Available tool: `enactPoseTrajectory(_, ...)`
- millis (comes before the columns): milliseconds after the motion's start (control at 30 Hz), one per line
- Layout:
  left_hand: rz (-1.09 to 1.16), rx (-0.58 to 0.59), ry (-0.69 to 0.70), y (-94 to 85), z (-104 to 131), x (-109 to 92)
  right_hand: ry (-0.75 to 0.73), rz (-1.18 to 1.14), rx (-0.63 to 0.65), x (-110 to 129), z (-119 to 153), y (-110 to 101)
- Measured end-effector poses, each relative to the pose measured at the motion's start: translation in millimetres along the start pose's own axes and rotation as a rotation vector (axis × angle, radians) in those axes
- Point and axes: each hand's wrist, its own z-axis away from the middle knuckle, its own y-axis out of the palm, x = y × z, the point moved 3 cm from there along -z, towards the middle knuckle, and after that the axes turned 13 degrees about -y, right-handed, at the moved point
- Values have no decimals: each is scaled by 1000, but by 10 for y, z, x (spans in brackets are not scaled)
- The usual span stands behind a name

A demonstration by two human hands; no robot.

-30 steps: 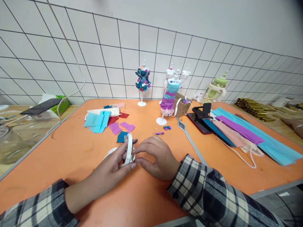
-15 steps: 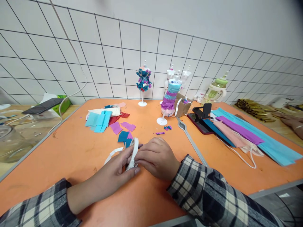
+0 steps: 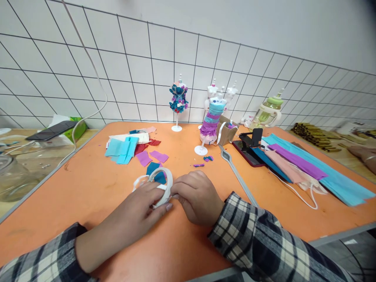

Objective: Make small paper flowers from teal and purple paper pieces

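My left hand [image 3: 147, 203] holds a white roll of tape [image 3: 169, 184], its fingers wrapped through and around the ring. My right hand [image 3: 195, 196] is closed in a pinch at the right side of the roll; whatever lies between its fingertips is too small to make out. Behind the left fingers, a white strip [image 3: 139, 180] curls on the left. Just beyond the roll lie dark teal paper pieces [image 3: 152, 168], with purple pieces [image 3: 159, 156] farther back.
Small decorated dress forms [image 3: 210, 125] [image 3: 178, 100] stand at the back. Light blue pieces [image 3: 126, 150] lie left. A phone [image 3: 248, 153], a grey strap [image 3: 235, 172] and coloured crepe strips [image 3: 311, 166] are on the right. A person's hand [image 3: 364, 154] shows at the far right.
The tape roll has turned to show its round opening, and my left hand has rotated with its fingers over the ring. My right hand has shifted slightly right.
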Motion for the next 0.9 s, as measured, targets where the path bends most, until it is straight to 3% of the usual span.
enactPoseTrajectory(100, 15, 7, 26, -68, 8, 17, 80, -55, -14, -31, 10, -18)
enactPoseTrajectory(300, 334, 361, -32, -40, 82, -2, 126, -175, -81, -88, 26, -45)
enactPoseTrajectory(467, 464, 329, -83, 15, 51, -34, 48, -159, -60, -19, 5, -15)
enactPoseTrajectory(733, 161, 245, -135, 113, 56, 62, 128, -259, 5, -26, 22, 60)
enactPoseTrajectory(900, 194, 299, -105, 91, 80, 109, 210, -208, 47, -63, 20, 44)
